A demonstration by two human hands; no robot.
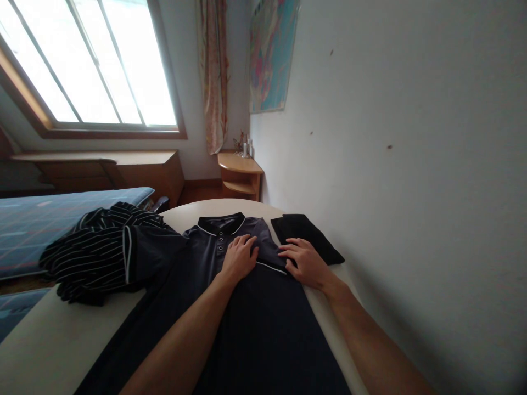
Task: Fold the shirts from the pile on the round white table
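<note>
A dark polo shirt (263, 323) lies spread front up, its black collar with white trim at the far end and a buttoned placket below it. Its sleeve on the right is folded in over the chest, while the other sleeve reaches out to the left. My left hand (239, 258) rests on the chest beside the placket, fingers extended. At the folded sleeve's outer edge, my right hand (303, 262) lies with its fingers spread over the cloth. Neither hand grips anything that I can see.
A heap of black striped clothing (94, 249) sits left on the pale round table (82, 334), under the shirt's left sleeve. Folded black cloth (307, 233) lies at the right, close to the wall (411, 219). A bed (24, 230) stands left; a corner shelf (241, 163) stands behind.
</note>
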